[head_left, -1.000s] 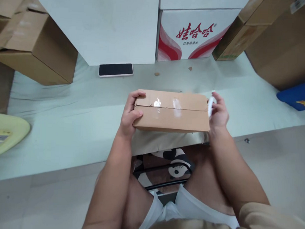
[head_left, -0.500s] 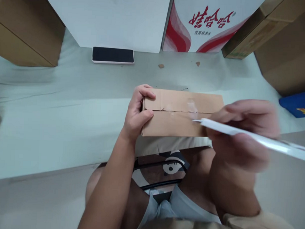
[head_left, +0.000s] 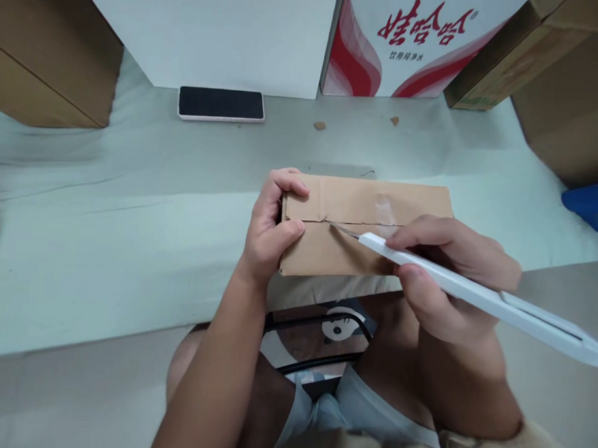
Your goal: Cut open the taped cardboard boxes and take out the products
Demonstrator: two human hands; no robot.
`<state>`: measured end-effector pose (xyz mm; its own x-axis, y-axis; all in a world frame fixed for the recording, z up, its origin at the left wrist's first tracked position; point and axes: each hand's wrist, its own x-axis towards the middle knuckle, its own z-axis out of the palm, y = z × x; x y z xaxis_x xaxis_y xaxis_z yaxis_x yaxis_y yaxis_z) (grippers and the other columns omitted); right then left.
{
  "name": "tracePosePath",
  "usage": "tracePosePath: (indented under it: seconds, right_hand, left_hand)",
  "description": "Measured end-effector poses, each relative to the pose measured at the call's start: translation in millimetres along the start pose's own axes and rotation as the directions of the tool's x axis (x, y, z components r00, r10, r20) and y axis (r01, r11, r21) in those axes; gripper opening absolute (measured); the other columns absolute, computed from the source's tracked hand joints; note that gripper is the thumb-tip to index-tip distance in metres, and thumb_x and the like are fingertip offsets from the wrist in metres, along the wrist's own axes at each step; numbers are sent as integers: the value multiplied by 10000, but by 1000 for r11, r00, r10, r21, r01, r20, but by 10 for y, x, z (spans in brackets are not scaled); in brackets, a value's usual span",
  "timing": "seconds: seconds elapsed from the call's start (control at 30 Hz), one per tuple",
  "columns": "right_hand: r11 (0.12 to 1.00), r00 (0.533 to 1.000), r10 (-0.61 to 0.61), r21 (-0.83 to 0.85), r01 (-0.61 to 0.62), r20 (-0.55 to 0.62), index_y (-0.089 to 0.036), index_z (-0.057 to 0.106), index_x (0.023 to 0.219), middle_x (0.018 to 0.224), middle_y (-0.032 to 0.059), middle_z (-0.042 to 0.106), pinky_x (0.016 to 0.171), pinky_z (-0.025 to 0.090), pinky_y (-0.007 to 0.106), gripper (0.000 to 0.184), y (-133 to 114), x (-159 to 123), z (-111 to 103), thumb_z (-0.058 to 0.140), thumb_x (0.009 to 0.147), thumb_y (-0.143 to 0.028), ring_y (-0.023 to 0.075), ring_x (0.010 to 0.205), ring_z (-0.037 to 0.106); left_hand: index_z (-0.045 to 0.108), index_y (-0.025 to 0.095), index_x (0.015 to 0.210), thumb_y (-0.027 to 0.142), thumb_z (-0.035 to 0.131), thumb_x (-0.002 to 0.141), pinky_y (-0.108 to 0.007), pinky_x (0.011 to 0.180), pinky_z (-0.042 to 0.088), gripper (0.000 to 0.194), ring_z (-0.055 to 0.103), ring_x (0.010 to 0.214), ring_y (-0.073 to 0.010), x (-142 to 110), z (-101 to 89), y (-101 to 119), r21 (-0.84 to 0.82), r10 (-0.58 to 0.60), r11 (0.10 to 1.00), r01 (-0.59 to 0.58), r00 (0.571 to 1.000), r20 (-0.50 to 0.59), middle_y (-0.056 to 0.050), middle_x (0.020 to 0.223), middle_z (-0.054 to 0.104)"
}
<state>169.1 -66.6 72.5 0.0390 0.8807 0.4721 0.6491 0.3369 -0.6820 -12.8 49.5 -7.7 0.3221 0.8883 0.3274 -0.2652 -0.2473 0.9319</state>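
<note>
A small brown cardboard box (head_left: pixel 358 206), taped along its top seam, lies at the near edge of a pale green cloth-covered surface (head_left: pixel 107 243). My left hand (head_left: pixel 269 233) grips the box's left end, fingers curled over the top and thumb on the front face. My right hand (head_left: pixel 449 275) is closed round a long white utility knife (head_left: pixel 473 292). The knife's blade tip touches the taped seam near the middle-left of the box. The knife's handle runs out to the lower right.
A black phone (head_left: pixel 221 104) lies flat behind the box. A white carton with red characters (head_left: pixel 418 45), a plain white box (head_left: pixel 212 31) and brown cartons (head_left: pixel 569 83) line the back. A blue object (head_left: pixel 591 205) sits at the right edge. My legs and a panda-print item show below.
My right hand has swung from the box's right end over the top, bringing the knife's blade down onto the seam. The left hand has kept its hold on the box.
</note>
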Motion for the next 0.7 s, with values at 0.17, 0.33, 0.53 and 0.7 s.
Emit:
tracePosePath:
  seconds: [0.17, 0.33, 0.53, 0.7]
  right_hand:
    - [999, 1000, -9, -34, 9, 1, -269, 685, 895, 647, -30, 614, 480, 416, 277, 82, -29, 23, 12, 631, 833, -259, 112, 492, 493]
    - [999, 999, 54, -1, -54, 4, -257, 677, 867, 667, -25, 623, 482, 383, 285, 81, -64, 26, 15, 613, 818, -253, 117, 506, 489]
    - [996, 998, 67, 53, -67, 9, -220, 634, 848, 708, -25, 537, 555, 374, 268, 48, -46, 68, 53, 587, 850, -209, 101, 602, 482]
    - [983, 996, 57, 169, -67, 66, -228, 604, 885, 890, 2, 643, 721, 506, 267, 88, 7, 100, 46, 566, 860, -152, 145, 873, 646]
  left_hand:
    - [592, 274, 948, 518, 696, 718, -429, 905, 485, 350, 530, 996, -262, -5, -10, -1, 2, 10, 1000, -10, 1000, 17, -60, 1050, 557]
    - [579, 270, 947, 507, 684, 722, -439, 946, 488, 343, 543, 1020, -267, -7, -17, -11, 23, -17, 1000, 17, 1000, 13, -63, 1095, 564]
    - [573, 252, 957, 381, 661, 684, -398, 927, 477, 314, 533, 1052, -263, -21, -48, -20, 43, 5, 999, -6, 999, 35, -63, 1116, 561]
    - [530, 229, 969, 345, 607, 661, -361, 894, 447, 339, 509, 1026, -243, -20, -46, 16, 47, -69, 997, 68, 997, 34, -64, 1141, 523]
